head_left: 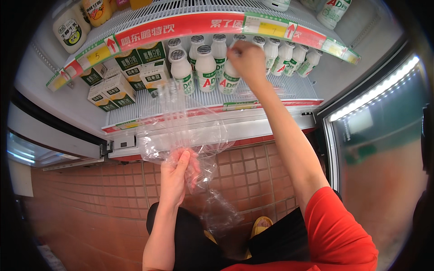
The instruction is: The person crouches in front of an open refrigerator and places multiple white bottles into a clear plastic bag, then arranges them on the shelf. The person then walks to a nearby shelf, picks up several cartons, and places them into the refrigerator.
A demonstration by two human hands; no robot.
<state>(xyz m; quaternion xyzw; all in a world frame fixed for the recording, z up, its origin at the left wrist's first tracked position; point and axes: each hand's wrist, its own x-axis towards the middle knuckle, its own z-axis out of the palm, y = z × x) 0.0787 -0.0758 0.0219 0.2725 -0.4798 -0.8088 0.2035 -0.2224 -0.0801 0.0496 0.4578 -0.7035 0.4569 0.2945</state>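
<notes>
I see cartons (154, 74) left of, and other bottles (283, 58) either side of, my right hand (248, 63), curled at a shelf (126, 112) bottle's (229, 82) top, hold unclear, my left hand (177, 174) below clenching a bag (181, 128).

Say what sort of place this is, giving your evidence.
Probably a shop, at a drinks fridge: white bottles and green-and-white cartons stand in rows, red shelf strips carry yellow labels, and a glass door stands open at the right.
</notes>
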